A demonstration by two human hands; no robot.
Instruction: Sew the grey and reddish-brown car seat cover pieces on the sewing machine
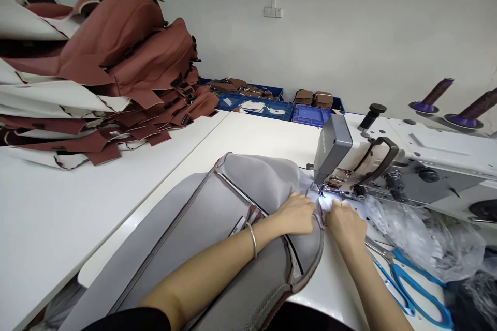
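Observation:
A large grey seat cover (256, 176) with reddish-brown seam edges lies wrong side out across the table, its edge under the needle area of a sewing machine (337, 150). My left hand (297, 213), with a bangle on the wrist, is closed on the cover's bunched fabric just left of the needle. Close to the machine's lit work spot, my right hand (346, 223) has its fingers curled at the cover's seam edge. Its fingertips are partly hidden. Thin black strips and a white label (237, 226) show on the cover's inner face.
Blue-handled scissors (411, 282) lie right of my right forearm, beside crumpled clear plastic (411, 227). A tall pile of brown covers (128, 57) stands at the left. Blue crates (258, 106) with brown pieces sit behind the table, and thread cones (430, 97) stand at the right.

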